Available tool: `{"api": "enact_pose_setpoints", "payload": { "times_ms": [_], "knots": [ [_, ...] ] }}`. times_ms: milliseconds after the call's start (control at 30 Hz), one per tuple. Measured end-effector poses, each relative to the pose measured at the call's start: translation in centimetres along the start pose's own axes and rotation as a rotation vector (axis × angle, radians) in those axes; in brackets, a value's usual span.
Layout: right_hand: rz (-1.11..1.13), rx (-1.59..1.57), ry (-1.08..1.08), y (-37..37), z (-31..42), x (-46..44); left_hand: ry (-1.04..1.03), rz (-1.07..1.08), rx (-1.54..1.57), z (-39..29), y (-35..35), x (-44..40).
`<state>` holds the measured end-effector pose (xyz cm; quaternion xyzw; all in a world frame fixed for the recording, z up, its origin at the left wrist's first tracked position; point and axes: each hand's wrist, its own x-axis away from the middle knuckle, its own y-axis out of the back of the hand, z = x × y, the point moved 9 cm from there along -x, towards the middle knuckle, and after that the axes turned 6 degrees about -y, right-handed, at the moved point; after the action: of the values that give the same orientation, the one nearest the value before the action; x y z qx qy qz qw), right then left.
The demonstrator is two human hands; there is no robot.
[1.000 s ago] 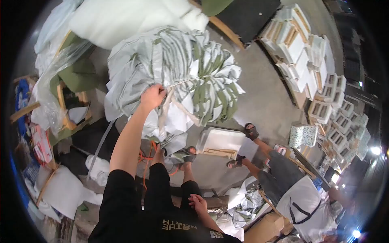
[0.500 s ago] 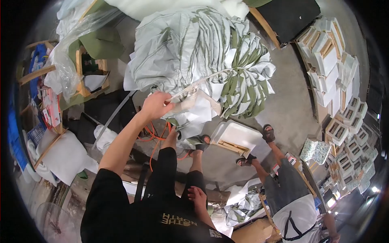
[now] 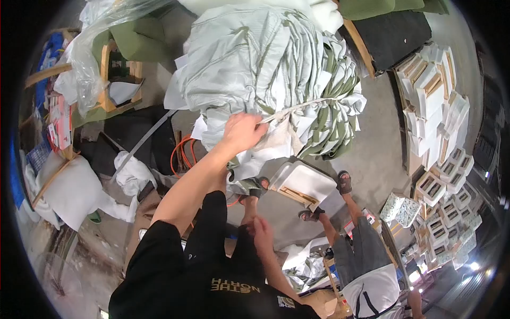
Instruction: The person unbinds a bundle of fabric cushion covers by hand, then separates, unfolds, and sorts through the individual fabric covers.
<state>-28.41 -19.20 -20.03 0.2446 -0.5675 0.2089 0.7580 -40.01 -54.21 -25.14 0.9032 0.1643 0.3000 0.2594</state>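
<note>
A big bundle of pale grey and green fabric (image 3: 255, 58) fills the upper middle of the view, its folds gathered by a whitish cloth strip (image 3: 300, 109) that runs across it. At the bundle's near side, my left hand (image 3: 244, 132) is closed on the left end of this strip, fingertips pressed against the fabric. A loose beige tail of cloth (image 3: 284, 139) hangs just right of the fingers. My right hand (image 3: 261, 231) is low beside my leg, away from the bundle; motion blur smears its fingers.
A co-worker in grey shorts (image 3: 361, 255) stands at the lower right. White trays (image 3: 303, 181) lie on the floor between us. Stacked white frames (image 3: 430, 106) line the right side. An orange cord (image 3: 183, 154), wooden frames and plastic film are on the left.
The bundle first shifted right in view; my left hand has since moved right and slightly up, still at the strip. My right hand has risen slightly. The co-worker's body appears lower.
</note>
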Motion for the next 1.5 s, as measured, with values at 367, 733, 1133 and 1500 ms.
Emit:
{"api": "enact_pose_setpoints", "payload": {
  "times_ms": [367, 733, 1133, 1500],
  "knots": [
    [-0.324, 0.65, 0.439, -5.3, 29.5, -16.1, -0.111, -0.058, -0.001, 0.7, -0.3, 4.3],
    [-0.377, 0.253, 0.424, -2.1, 25.8, -14.0, -0.144, 0.067, -0.054, 0.1, -1.7, 1.7],
    [-0.16, 0.013, 0.424, -1.2, 21.5, -8.7, -0.332, 0.0, -0.084, -4.3, -3.8, -0.1],
    [-0.045, -0.025, 0.26, 0.0, 17.4, -15.7, 0.225, 0.002, 0.302, 2.6, -5.8, -2.2]
  ]
}}
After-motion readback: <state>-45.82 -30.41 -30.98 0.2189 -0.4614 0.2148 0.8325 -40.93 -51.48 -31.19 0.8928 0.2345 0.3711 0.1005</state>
